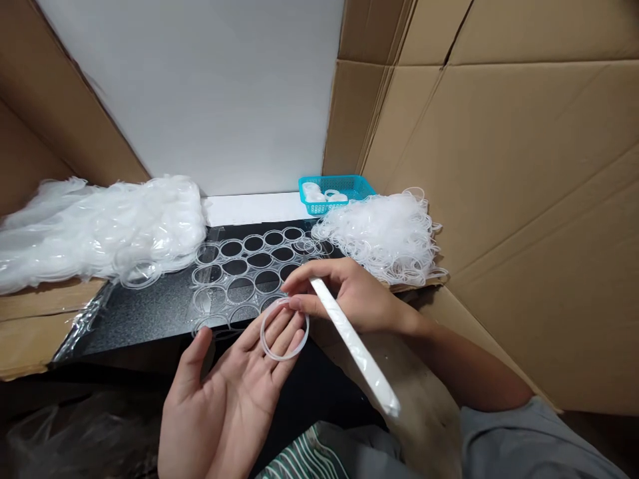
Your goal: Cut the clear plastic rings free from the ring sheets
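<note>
One clear ring [284,330] rests across the left hand's [234,392] fingers [279,332].

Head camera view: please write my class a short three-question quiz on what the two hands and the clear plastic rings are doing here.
1. True or false: the left hand lies palm up with a clear ring resting on its fingers.
2. Which hand holds the white stick?
A. left hand
B. right hand
C. neither
3. Fill the gap: the turquoise basket stands at the back, beside the loose ring pile on the ____ side of the black tray.

Key
1. True.
2. B; the right hand grips the stick while its fingertips touch the ring.
3. Right.
</note>
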Available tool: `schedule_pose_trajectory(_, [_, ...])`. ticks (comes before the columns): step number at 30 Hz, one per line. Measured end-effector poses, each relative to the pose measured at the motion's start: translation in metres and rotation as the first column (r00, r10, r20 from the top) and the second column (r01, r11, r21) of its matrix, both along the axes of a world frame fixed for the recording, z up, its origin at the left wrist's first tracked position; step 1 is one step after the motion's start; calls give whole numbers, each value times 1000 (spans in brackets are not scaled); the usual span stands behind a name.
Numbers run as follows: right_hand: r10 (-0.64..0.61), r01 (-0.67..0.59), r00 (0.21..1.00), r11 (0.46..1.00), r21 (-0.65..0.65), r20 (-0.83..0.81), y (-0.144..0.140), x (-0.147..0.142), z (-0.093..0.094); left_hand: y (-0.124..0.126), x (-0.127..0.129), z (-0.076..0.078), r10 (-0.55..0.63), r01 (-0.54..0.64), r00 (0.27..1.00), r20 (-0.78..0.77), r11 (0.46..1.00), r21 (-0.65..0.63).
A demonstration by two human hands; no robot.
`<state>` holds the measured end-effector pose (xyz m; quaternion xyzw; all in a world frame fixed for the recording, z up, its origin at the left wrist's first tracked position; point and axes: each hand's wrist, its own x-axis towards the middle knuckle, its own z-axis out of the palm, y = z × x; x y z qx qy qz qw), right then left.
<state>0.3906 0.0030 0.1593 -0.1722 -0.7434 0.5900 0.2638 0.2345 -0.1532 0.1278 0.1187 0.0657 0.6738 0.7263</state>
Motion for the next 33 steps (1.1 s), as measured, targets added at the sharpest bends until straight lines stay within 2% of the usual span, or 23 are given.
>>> schedule_pose_trajectory(3, [46, -44, 999, 994, -97, 18, 3, -2, -1, -1, 1, 2, -38, 38, 999, 6, 999, 2])
schedule_pose_trajectory(7, [56, -52, 998, 987, -149, 23, 5, -2, 0, -2, -1, 3, -51, 50, 999, 0, 999, -21])
schedule_pose_trajectory(15, [55, -51, 998, 990, -131, 29, 3, 0, 2, -3, -3, 2, -55, 57, 998, 23, 996, -75])
schedule_pose_trajectory(21, [40, -38, 999, 993, -109, 14, 0, 1, 2, -5, 2, 1, 17, -39, 993, -120, 982, -187])
schedule_pose_trajectory(26, [-1, 1, 1000, 1000, -13, -24, -4, 3, -3, -5, 14, -3, 49, -209, 927, -372, 891, -403])
schedule_pose_trajectory(28, [-28, 29, 999, 998, 52, -29, -6, 4, -4, -3, 17, -6, 53, -254, 904, -424, 864, -434])
schedule_pose_trajectory(33, [-99, 125, 988, 963, 239, -118, -9, 9, -9, -2, 19, -5, 55, -288, 883, -466, 848, -445])
